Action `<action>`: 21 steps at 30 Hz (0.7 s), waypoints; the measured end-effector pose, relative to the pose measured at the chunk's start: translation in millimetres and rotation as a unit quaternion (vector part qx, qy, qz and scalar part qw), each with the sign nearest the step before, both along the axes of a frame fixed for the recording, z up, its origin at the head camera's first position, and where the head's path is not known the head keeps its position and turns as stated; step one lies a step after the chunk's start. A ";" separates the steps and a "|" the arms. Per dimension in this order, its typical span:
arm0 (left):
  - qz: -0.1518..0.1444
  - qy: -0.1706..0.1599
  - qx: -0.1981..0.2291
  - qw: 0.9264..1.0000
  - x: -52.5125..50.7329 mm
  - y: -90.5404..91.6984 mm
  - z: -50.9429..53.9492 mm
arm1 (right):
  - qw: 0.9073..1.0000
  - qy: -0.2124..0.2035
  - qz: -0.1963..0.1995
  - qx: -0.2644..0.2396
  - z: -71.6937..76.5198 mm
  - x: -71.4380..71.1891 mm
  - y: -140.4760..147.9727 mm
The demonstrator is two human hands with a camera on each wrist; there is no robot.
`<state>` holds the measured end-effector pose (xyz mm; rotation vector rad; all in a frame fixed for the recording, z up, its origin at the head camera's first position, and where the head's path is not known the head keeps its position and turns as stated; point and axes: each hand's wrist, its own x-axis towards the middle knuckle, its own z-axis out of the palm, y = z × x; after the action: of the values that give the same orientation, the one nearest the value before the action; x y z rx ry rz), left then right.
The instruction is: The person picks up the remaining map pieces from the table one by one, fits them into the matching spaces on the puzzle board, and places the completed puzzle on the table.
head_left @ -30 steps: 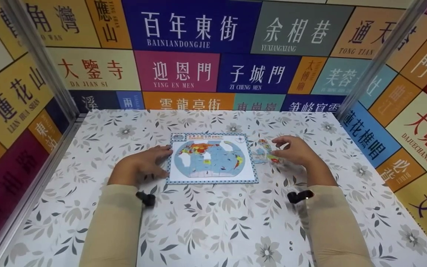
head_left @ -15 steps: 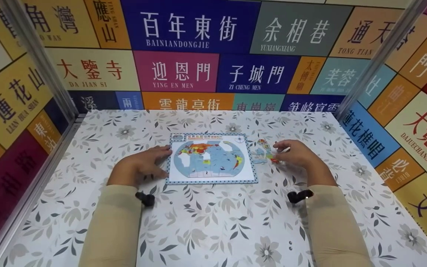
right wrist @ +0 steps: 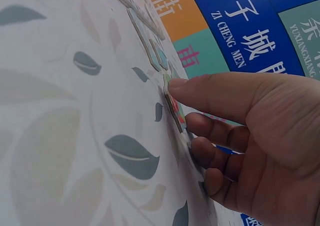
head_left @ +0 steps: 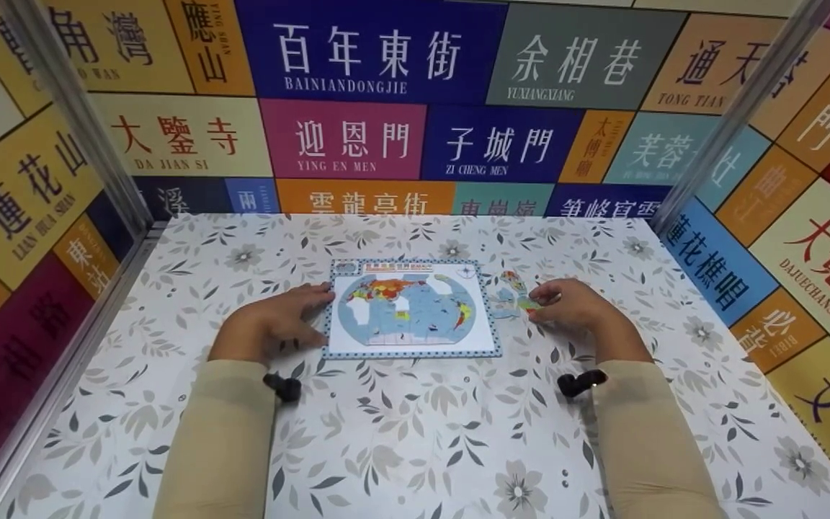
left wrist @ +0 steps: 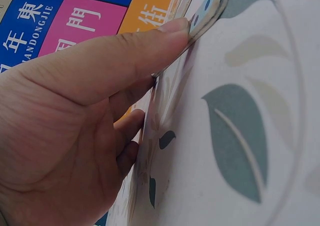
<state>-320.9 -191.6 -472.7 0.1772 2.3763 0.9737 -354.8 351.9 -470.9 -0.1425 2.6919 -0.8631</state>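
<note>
A map puzzle board with a dotted blue border lies flat, white gaps showing in its world map. At its left edge rests my left hand; in the left wrist view that hand has its thumb on the dotted corner of the board, fingers loosely bent alongside. My right hand is right of the board, at a red and green piece. The right wrist view has the hand pinching this piece by thumb and index finger, low at the tabletop.
Other loose pieces lie between the board and my right hand, one colourful piece behind them. The table has a leaf-patterned cover. Walls of coloured name panels with metal posts rise behind and at both sides.
My right hand has come down slightly towards me, its fingers and thumb now at the red and green piece. The left hand and the board have stayed in place.
</note>
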 end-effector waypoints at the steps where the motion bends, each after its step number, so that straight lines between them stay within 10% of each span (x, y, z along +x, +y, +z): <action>1: -0.003 0.002 0.000 1.000 0.1 -0.1 0.0 | 1.000 -0.001 0.001 0.000 0.0 0.3 0.0; 21: 0.003 -0.006 0.004 1.000 -0.7 -0.3 0.4 | 1.000 -0.006 -0.010 0.001 0.1 1.8 -3.6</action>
<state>-321.5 -191.8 -472.2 0.1665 2.3632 0.9834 -353.0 348.4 -470.8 -0.1105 2.6883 -0.8639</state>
